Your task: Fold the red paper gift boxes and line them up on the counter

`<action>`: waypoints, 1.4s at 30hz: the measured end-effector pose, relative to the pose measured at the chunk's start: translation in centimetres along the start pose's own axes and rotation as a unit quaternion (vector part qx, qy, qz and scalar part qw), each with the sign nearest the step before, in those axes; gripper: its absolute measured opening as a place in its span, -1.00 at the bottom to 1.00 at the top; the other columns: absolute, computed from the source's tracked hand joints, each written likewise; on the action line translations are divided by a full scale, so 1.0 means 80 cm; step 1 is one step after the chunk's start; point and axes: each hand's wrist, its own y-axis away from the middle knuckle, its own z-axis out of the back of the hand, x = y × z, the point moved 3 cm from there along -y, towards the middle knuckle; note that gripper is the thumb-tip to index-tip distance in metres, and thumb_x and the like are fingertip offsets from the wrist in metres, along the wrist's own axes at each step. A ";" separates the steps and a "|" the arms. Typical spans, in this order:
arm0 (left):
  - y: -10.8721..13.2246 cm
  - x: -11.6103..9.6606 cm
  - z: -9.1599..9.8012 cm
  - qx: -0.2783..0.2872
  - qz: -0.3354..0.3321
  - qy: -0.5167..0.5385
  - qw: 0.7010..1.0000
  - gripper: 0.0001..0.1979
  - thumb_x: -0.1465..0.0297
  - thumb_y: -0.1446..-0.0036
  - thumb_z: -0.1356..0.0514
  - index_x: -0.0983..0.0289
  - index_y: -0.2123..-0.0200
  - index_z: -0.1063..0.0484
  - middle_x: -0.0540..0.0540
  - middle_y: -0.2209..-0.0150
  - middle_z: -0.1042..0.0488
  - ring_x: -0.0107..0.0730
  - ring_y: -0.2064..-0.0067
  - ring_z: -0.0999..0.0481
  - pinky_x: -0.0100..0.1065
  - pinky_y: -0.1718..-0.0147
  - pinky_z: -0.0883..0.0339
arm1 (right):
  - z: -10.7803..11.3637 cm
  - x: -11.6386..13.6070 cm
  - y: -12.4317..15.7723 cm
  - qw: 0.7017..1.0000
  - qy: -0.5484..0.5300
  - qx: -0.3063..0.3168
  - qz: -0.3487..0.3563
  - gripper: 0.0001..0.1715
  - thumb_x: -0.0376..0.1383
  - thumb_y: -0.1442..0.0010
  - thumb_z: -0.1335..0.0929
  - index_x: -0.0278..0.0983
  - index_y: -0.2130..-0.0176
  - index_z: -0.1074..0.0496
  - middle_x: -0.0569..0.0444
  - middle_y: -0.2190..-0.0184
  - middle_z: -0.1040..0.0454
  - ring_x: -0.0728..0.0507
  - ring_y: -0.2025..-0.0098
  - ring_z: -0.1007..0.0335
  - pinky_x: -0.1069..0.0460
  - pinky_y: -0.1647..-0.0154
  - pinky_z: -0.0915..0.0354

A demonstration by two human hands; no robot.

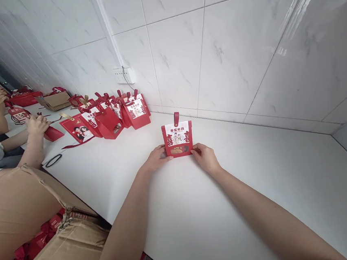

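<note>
At far left, red packages [37, 243] are being enclosed by a creased, torn-edged cardboard carton [15, 210]; beyond it, ribbon-looped red boxes [108, 122] are being crowded before glossy veined tiles [177, 43]. Between the left hand [157, 159] and the right hand [206, 156], an upright, windowed red box [178, 139] is being gripped at its lower sides on the smooth white table [271, 157].

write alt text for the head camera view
Left hand and right hand hold an upright red box on a white table. More red boxes cluster to the left by a tiled wall; an open carton is nearer the camera.
</note>
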 end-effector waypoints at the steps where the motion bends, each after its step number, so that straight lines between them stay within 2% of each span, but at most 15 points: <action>1: -0.001 -0.001 0.000 -0.013 0.010 0.019 1.000 -0.50 0.16 0.08 -0.34 0.19 0.04 -0.51 0.18 -0.08 -0.40 -0.01 -0.13 -0.34 -0.15 -0.08 -0.26 | 0.001 0.002 0.000 1.000 -0.010 -0.003 0.005 -0.78 -0.13 -0.17 -0.29 -0.21 0.32 -0.42 0.03 0.29 -0.54 -0.15 0.29 -0.44 -0.07 0.20 -0.33; 5: -0.003 -0.006 -0.001 -0.063 0.020 0.075 0.995 -0.60 0.05 -0.06 -0.20 0.25 0.20 -0.51 0.13 0.13 -0.49 -0.19 0.05 -0.44 -0.23 0.04 -0.31 | 0.003 0.005 0.000 0.996 -0.086 -0.027 0.004 -0.69 -0.03 -0.23 -0.26 -0.22 0.27 -0.34 0.08 0.37 -0.48 -0.11 0.32 -0.41 -0.03 0.21 -0.32; 9: -0.004 -0.007 -0.006 -0.047 0.026 0.043 0.998 -0.61 0.05 -0.03 -0.23 0.24 0.25 -0.53 0.13 0.11 -0.46 -0.16 0.02 -0.42 -0.21 0.00 -0.27 | 0.003 0.005 -0.001 0.998 -0.059 -0.023 -0.017 -0.65 0.02 -0.24 -0.24 -0.20 0.31 -0.30 0.09 0.35 -0.45 -0.12 0.31 -0.36 -0.04 0.21 -0.30; 13: -0.002 -0.013 -0.014 -0.036 0.046 0.061 0.996 -0.56 0.03 -0.03 -0.23 0.24 0.17 -0.51 0.16 0.06 -0.46 -0.13 0.00 -0.43 -0.19 0.00 -0.29 | 0.005 0.018 0.002 0.997 -0.062 -0.042 0.032 -0.70 -0.03 -0.26 -0.22 -0.19 0.27 -0.29 -0.02 0.08 -0.44 -0.17 0.07 -0.36 -0.08 0.04 -0.29; 16: 0.003 -0.029 -0.024 -0.063 0.041 0.112 0.991 -0.53 0.00 -0.13 -0.13 0.25 0.10 -0.45 0.16 0.06 -0.48 -0.16 0.02 -0.46 -0.21 0.06 -0.34 | 0.005 0.032 0.008 0.991 -0.077 -0.076 0.074 -0.72 -0.06 -0.29 -0.20 -0.19 0.27 -0.29 -0.04 -0.17 -0.28 -0.19 -0.18 -0.21 -0.13 -0.16 -0.17; 18: 0.006 -0.041 -0.031 -0.066 0.030 0.159 0.985 -0.54 0.00 -0.14 -0.12 0.23 0.09 -0.41 0.15 0.05 -0.49 -0.18 0.04 -0.48 -0.24 0.11 -0.38 | 0.002 0.036 0.010 0.990 -0.097 -0.084 0.062 -0.70 -0.04 -0.31 -0.19 -0.19 0.29 -0.28 -0.02 -0.26 -0.17 -0.20 -0.25 -0.12 -0.15 -0.20 -0.13; 19: 0.008 -0.046 -0.035 -0.064 0.028 0.187 0.980 -0.54 0.00 -0.13 -0.13 0.22 0.08 -0.40 0.15 0.03 -0.49 -0.18 0.04 -0.50 -0.24 0.13 -0.40 | 0.000 0.037 0.011 0.989 -0.114 -0.075 0.049 -0.68 -0.03 -0.31 -0.18 -0.19 0.30 -0.27 -0.02 -0.27 -0.16 -0.21 -0.25 -0.14 -0.14 -0.18 -0.17; 22: 0.010 -0.054 -0.042 -0.057 0.035 0.260 0.963 -0.50 0.00 -0.13 -0.14 0.22 0.01 -0.36 0.17 0.01 -0.48 -0.16 0.08 -0.53 -0.22 0.16 -0.44 | -0.008 0.036 0.010 0.986 -0.161 -0.024 0.023 -0.64 -0.01 -0.33 -0.14 -0.19 0.31 -0.22 -0.01 -0.23 -0.24 -0.19 -0.12 -0.31 -0.11 -0.04 -0.30; 24: 0.011 -0.057 -0.044 -0.071 0.041 0.276 0.958 -0.48 0.00 -0.16 -0.11 0.21 -0.05 -0.34 0.19 0.00 -0.48 -0.14 0.08 -0.53 -0.20 0.16 -0.45 | -0.009 0.039 0.011 0.987 -0.155 -0.022 0.033 -0.65 -0.02 -0.33 -0.14 -0.19 0.32 -0.23 -0.02 -0.21 -0.27 -0.19 -0.09 -0.33 -0.10 -0.03 -0.31; 30: 0.013 -0.062 -0.039 -0.140 -0.035 0.211 0.967 -0.52 0.01 -0.23 -0.02 0.19 -0.05 -0.34 0.14 -0.03 -0.47 -0.20 0.00 -0.49 -0.25 0.08 -0.41 | -0.008 0.056 0.023 0.985 -0.074 -0.095 0.123 -0.73 -0.11 -0.33 -0.18 -0.20 0.28 -0.29 -0.06 -0.25 -0.21 -0.21 -0.23 -0.18 -0.15 -0.16 -0.18; 35: 0.001 -0.035 -0.036 -0.188 -0.023 0.159 0.969 -0.47 -0.04 -0.22 0.03 0.23 0.02 -0.39 0.16 0.01 -0.49 -0.18 0.01 -0.50 -0.23 0.07 -0.40 | -0.015 0.039 0.012 0.991 -0.095 -0.040 0.086 -0.72 -0.07 -0.32 -0.19 -0.19 0.29 -0.28 -0.02 -0.23 -0.24 -0.21 -0.20 -0.22 -0.12 -0.11 -0.22; 39: -0.011 -0.009 -0.039 -0.142 0.026 0.205 0.968 -0.36 -0.11 -0.18 0.05 0.28 0.00 -0.41 0.20 0.02 -0.52 -0.11 0.02 -0.51 -0.16 0.07 -0.41 | -0.017 0.018 0.004 0.996 -0.081 0.030 -0.006 -0.64 0.04 -0.31 -0.16 -0.17 0.26 -0.26 0.02 0.02 -0.46 -0.18 0.07 -0.39 -0.08 0.06 -0.29; 42: -0.013 -0.007 -0.038 -0.107 0.031 0.237 0.965 -0.35 -0.11 -0.17 0.04 0.29 -0.02 -0.42 0.21 0.00 -0.51 -0.09 0.00 -0.51 -0.14 0.04 -0.40 | -0.017 0.013 0.002 0.996 -0.072 0.045 -0.013 -0.62 0.07 -0.30 -0.14 -0.15 0.27 -0.24 0.07 0.15 -0.48 -0.16 0.14 -0.38 -0.05 0.13 -0.29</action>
